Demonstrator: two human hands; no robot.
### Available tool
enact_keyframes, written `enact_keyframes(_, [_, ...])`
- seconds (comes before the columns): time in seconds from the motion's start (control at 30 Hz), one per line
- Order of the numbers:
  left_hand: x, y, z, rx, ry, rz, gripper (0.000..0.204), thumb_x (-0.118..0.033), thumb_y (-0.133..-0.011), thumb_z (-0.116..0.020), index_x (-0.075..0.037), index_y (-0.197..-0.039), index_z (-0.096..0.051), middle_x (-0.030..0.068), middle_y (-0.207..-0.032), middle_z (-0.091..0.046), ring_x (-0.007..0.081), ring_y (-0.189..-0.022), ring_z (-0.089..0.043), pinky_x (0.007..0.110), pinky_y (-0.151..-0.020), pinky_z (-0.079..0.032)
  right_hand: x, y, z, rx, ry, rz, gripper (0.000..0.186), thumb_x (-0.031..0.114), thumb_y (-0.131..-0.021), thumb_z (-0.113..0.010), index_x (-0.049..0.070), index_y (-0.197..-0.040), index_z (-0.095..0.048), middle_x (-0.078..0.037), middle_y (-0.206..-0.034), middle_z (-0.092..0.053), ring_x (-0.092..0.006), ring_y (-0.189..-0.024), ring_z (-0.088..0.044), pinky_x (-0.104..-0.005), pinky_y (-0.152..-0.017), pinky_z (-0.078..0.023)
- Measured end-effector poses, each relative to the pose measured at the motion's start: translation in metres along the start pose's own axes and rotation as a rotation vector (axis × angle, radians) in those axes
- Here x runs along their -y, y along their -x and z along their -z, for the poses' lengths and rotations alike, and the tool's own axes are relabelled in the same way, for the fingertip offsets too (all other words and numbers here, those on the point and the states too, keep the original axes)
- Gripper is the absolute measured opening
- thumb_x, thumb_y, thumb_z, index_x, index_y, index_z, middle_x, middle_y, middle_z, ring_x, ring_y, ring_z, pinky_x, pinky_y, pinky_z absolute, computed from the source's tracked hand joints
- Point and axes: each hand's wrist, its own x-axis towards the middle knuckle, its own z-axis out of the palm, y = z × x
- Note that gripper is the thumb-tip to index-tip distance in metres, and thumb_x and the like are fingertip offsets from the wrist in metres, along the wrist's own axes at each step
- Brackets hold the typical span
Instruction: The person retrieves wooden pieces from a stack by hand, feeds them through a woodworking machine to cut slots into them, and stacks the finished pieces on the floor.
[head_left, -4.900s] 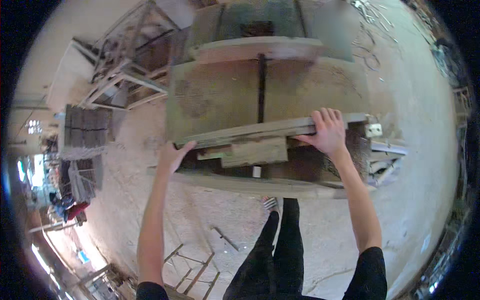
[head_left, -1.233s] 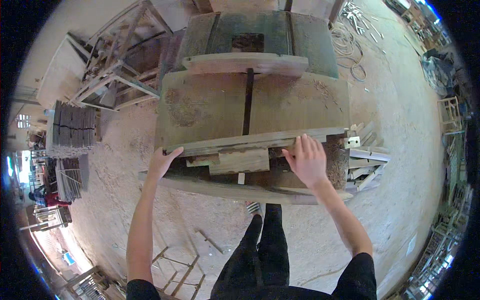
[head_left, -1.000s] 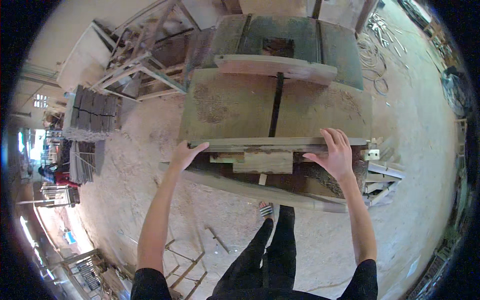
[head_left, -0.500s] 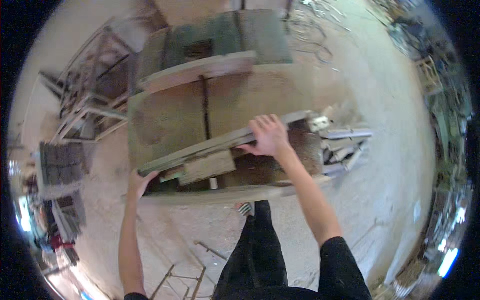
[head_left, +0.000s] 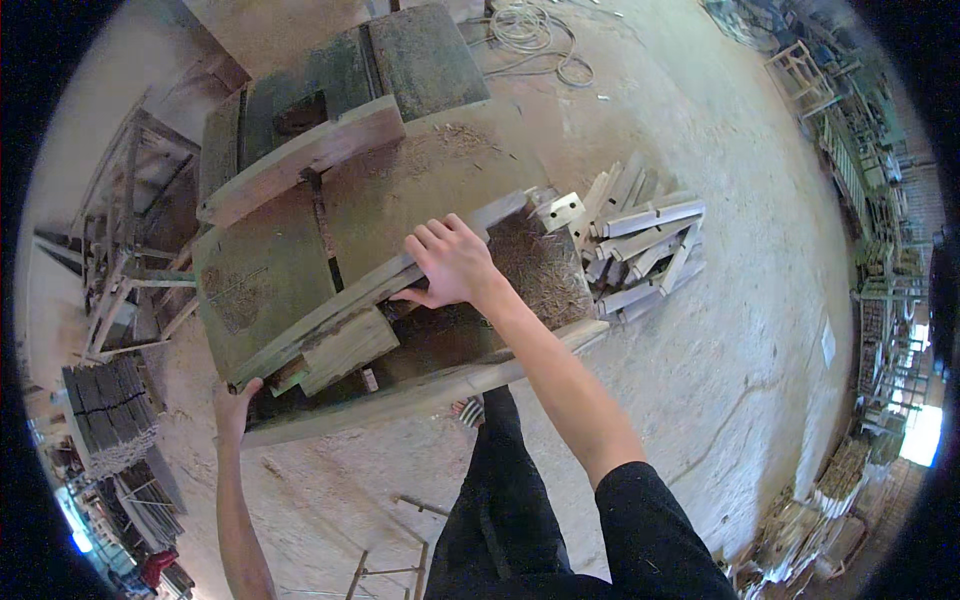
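Observation:
A long wooden board lies slantwise across the front part of a worn machine table, with a short wooden block against its near side. My right hand is closed over the board right of its middle, fingers on the far side and thumb on the near side. At the board's left end is my left hand, its thumb against the end and its other fingers mostly hidden. Farther back, a thick wooden beam spans the table above a dark slot.
A long rail runs along the table's near edge. Sawdust covers the right part. Wood offcuts are piled right of the table. Coiled cable lies behind; stacked dark slats and a wooden frame stand left.
My view has turned and shifted, so table, board and hands appear farther left. Both hands keep their places on the board. The offcuts pile shows more fully and the picture is sharper.

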Motion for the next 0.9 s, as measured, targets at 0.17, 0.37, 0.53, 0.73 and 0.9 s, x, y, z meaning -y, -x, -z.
enact_keyframes(0.17, [0.019,-0.005,0.008,0.016,-0.059,-0.025,0.087,-0.049,-0.078,-0.083,0.003,-0.139,-0.051,0.0185,-0.131,-0.063,0.0361,-0.123,-0.058,0.042,-0.107,-0.041,0.006,-0.004,-0.001,-0.023,-0.029,0.002,0.065,0.067,-0.072,-0.072,0.005,-0.089,-0.061,-0.008,-0.085,-0.061,-0.0255,-0.083,-0.060,-0.0372,-0.078,-0.045])
enact_keyframes(0.37, [0.003,0.008,-0.002,-0.124,0.007,-0.183,0.090,-0.053,-0.078,-0.081,0.003,-0.141,-0.050,0.0240,-0.137,-0.058,0.0379,-0.129,-0.053,0.043,-0.107,-0.041,0.004,-0.001,0.000,0.013,-0.004,-0.005,0.065,0.068,-0.072,-0.071,0.006,-0.089,-0.062,-0.007,-0.085,-0.061,-0.0252,-0.083,-0.060,-0.0370,-0.079,-0.045])
enact_keyframes(0.53, [-0.007,0.012,0.003,-0.097,-0.143,-0.027,0.080,-0.048,-0.080,-0.081,0.004,-0.134,-0.054,0.0277,-0.129,-0.061,0.0384,-0.123,-0.058,0.044,-0.103,-0.044,0.005,-0.002,-0.001,0.012,0.004,-0.005,0.064,0.068,-0.072,-0.072,0.007,-0.089,-0.062,-0.007,-0.085,-0.061,-0.0248,-0.082,-0.060,-0.0376,-0.081,-0.044])
enact_keyframes(0.73, [-0.009,0.007,0.001,-0.035,0.014,-0.114,0.073,-0.049,-0.078,-0.082,0.004,-0.124,-0.061,0.0239,-0.118,-0.068,0.0383,-0.113,-0.063,0.044,-0.099,-0.046,0.003,0.003,-0.003,-0.009,0.018,0.009,0.064,0.067,-0.072,-0.072,0.006,-0.089,-0.062,-0.007,-0.083,-0.061,-0.0246,-0.082,-0.060,-0.0393,-0.083,-0.044])
enact_keyframes(0.9, [0.015,-0.002,0.010,-0.005,0.004,-0.083,0.071,-0.049,-0.078,-0.082,0.004,-0.121,-0.063,0.0218,-0.117,-0.069,0.0360,-0.112,-0.064,0.043,-0.098,-0.047,0.008,-0.004,-0.006,-0.003,-0.002,0.006,0.064,0.066,-0.072,-0.072,0.006,-0.089,-0.062,-0.008,-0.083,-0.061,-0.0255,-0.083,-0.061,-0.0381,-0.082,-0.045])
